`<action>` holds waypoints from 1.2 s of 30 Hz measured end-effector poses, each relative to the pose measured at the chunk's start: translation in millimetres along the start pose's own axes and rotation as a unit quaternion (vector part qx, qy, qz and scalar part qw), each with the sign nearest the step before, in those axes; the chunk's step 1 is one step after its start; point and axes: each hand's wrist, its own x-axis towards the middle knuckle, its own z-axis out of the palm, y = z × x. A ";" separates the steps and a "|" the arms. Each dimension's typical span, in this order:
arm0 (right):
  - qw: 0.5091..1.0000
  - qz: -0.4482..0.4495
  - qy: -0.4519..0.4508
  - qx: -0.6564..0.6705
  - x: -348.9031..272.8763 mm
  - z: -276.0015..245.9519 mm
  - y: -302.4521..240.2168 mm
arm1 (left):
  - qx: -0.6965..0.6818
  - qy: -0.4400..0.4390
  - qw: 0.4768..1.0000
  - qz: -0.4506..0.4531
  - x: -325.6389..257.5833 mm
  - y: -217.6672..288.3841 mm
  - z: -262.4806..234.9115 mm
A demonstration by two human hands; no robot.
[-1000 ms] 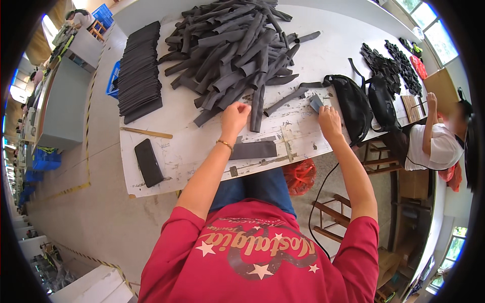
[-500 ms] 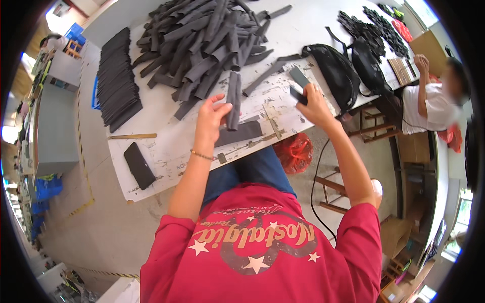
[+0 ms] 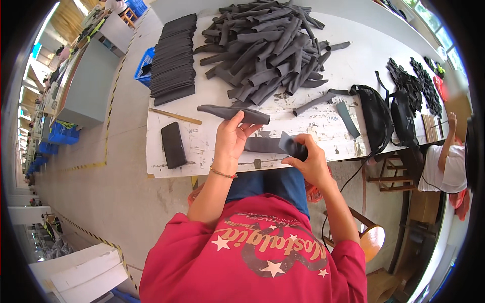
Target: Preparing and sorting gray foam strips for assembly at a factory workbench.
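My left hand (image 3: 233, 139) grips a folded dark grey fabric strip (image 3: 214, 110), held level above the table's near edge. Close by on the right, my right hand (image 3: 312, 160) is closed round a small dark piece with a flat blue-grey sheet (image 3: 286, 143) sticking out; its kind is unclear. Under both hands a flat grey fabric strip (image 3: 260, 145) lies along the table edge, its right end hidden behind the held piece. Beyond them rises a large heap of similar dark grey strips (image 3: 268, 45).
A neat stack of strips (image 3: 174, 58) stands at the left, with a wooden stick (image 3: 175, 116) and black phone (image 3: 173, 145) nearer. A grey-green strip (image 3: 347, 120) and black bags (image 3: 376, 118) lie right. A co-worker (image 3: 438, 164) sits at the far right.
My left hand has turned the strip from upright to level, away from the heap. My right hand has come back from beside the grey-green strip toward the near edge. The view has shifted.
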 end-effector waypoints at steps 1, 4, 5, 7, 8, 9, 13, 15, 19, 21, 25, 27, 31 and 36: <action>1.000 -0.002 -0.002 -0.001 1.6 2.5 -2.4 | -0.001 0.001 1.000 0.003 0.3 -0.3 0.0; 0.997 -0.070 0.016 -0.038 6.4 6.4 -9.1 | 0.007 0.000 1.000 0.003 1.9 0.1 -3.2; 0.997 -0.067 0.019 -0.037 8.0 7.1 -11.0 | 0.014 0.005 1.000 0.008 2.5 -0.3 -5.3; 0.997 -0.062 0.023 -0.037 10.4 8.1 -16.2 | 0.019 0.010 1.000 0.012 2.6 -0.8 -6.9; 0.995 -0.082 0.038 -0.047 13.6 8.6 -20.0 | 0.022 0.009 1.000 0.015 2.9 -1.0 -7.6; 0.992 -0.102 0.054 -0.058 16.4 8.9 -22.5 | 0.025 0.008 1.000 0.017 3.3 -1.3 -7.2; 0.984 -0.129 0.063 -0.109 23.6 13.3 -23.5 | 0.051 -0.004 0.999 0.011 2.0 -1.4 -1.3; 0.974 -0.156 0.086 -0.142 26.7 15.6 -24.1 | 0.066 0.007 0.998 0.003 -2.0 -1.4 5.9; 0.958 -0.198 0.119 -0.170 32.9 11.3 -26.0 | 0.082 -0.007 0.996 -0.016 -5.5 1.2 8.5; 0.936 -0.232 0.144 -0.221 35.0 8.5 -27.6 | 0.082 -0.033 0.996 -0.019 -7.8 1.6 9.2; 0.921 -0.257 0.153 -0.249 36.5 7.6 -27.1 | 0.071 -0.035 0.997 -0.012 -10.6 1.3 13.9; 0.919 -0.260 0.164 -0.248 37.0 8.2 -26.5 | 0.074 -0.046 0.996 -0.007 -11.2 1.8 14.3; 0.939 -0.223 0.147 -0.218 40.3 4.9 -25.0 | 0.079 -0.060 0.995 -0.002 -8.5 3.1 12.8; 0.949 -0.211 0.120 -0.202 43.2 1.4 -27.1 | 0.063 -0.063 0.996 -0.006 -6.7 5.3 10.6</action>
